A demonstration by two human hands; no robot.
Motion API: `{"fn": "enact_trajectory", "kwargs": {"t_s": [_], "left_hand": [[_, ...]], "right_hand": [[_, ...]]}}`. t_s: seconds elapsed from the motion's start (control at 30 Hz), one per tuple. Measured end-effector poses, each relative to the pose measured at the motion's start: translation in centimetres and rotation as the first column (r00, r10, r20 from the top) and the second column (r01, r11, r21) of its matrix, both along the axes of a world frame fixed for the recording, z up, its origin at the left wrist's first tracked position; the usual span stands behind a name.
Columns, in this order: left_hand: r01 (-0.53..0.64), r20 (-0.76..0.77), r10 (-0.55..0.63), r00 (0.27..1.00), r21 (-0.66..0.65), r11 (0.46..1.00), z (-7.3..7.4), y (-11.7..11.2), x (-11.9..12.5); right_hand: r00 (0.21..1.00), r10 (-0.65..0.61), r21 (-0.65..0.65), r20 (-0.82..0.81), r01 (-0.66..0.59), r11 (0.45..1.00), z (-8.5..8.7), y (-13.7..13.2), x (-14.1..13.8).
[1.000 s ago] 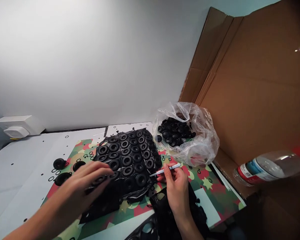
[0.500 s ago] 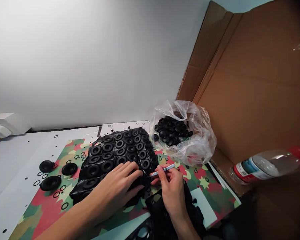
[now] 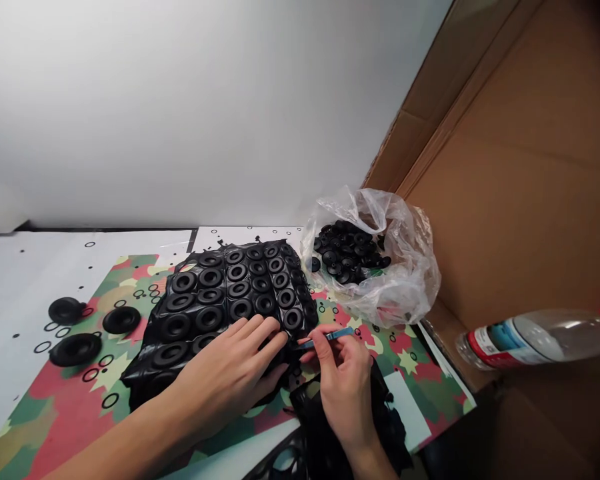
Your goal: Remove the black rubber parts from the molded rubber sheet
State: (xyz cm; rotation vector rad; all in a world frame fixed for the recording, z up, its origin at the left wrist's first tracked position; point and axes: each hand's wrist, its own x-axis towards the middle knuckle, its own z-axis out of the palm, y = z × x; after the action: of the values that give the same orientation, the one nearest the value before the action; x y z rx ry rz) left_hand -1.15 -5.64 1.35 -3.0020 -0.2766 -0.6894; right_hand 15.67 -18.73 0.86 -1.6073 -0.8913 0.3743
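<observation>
A black moulded rubber sheet (image 3: 211, 295) with rows of round ring-shaped pieces lies on a camouflage-patterned surface. My left hand (image 3: 243, 357) is over its near right corner, fingers curled on top and thumb at the near edge, gripping it. My right hand (image 3: 344, 373) is closed around slim tweezers (image 3: 334, 335), whose tip points left to the sheet's edge beside my left fingertips. The tip itself is hard to make out. Under my right wrist lies black rubber scrap (image 3: 313, 423) with holes in it.
A clear plastic bag (image 3: 410, 280) holds many small black rubber pieces (image 3: 347, 252). Three loose black rubber rings (image 3: 75, 349) sit at the left. On the right are a plastic bottle (image 3: 535, 339) and a tall cardboard wall (image 3: 525, 200). A white wall (image 3: 180, 113) stands behind.
The view has shifted slightly, so the loose rings and the sheet's left side appear further left. Both hands keep nearly the same hold, and the tweezers remain at the sheet's edge.
</observation>
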Motion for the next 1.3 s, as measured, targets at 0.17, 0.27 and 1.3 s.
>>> {"fn": "enact_trajectory", "kwargs": {"t_s": [0.17, 0.27, 1.3], "left_hand": [[0.032, 0.014, -0.034, 0.999, 0.102, 0.994, -0.3, -0.3, 0.5], [0.058, -0.007, -0.058, 0.998, 0.109, 0.992, -0.4, -0.3, 0.5], [-0.098, 0.011, 0.099, 0.995, -0.088, 0.991, 0.3, -0.4, 0.3]], "right_hand": [[0.875, 0.052, 0.092, 0.481, -0.11, 0.99, -0.1, -0.1, -1.3], [0.723, 0.119, 0.058, 0.68, -0.215, 0.975, -0.2, 0.1, -2.0], [0.861, -0.035, 0.272, 0.507, -0.121, 0.955, -1.0, -1.0, -1.1]]}}
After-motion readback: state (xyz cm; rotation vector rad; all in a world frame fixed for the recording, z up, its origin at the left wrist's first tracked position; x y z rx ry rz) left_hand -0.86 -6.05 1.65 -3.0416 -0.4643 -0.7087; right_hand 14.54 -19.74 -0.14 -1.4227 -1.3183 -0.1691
